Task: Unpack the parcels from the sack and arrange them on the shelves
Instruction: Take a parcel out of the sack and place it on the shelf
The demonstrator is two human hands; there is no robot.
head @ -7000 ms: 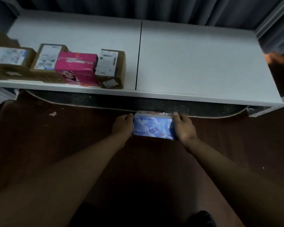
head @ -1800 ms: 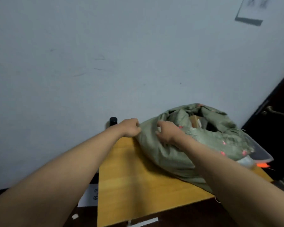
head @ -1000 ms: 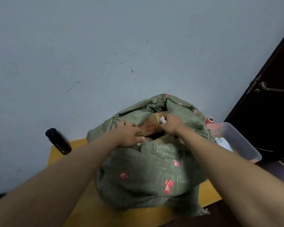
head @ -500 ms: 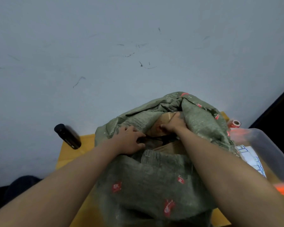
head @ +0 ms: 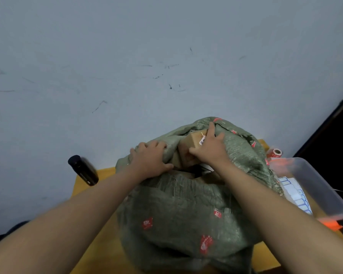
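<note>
At the sack (head: 178,214) mouth, right hand (head: 210,149) around a cardboard parcel (head: 194,142).

Sack: green woven plastic sack (head: 178,218) with small red printed marks, crumpled and bulging, standing on the yellow worktop (head: 87,254) against its far edge and taking up most of the right half; its mouth faces up and is pulled open.
Sack rim: the left side of the mouth is bunched under the left hand (head: 149,161), whose fingers curl over the fabric.
Parcel: brown cardboard box (head: 194,143) with a small white label, tilted, its upper corner sticking out of the sack mouth; the right hand (head: 210,151) grips it from the right.
Other contents: more brown cardboard shows dimly below the box inside the opening; details cannot be told.
</note>
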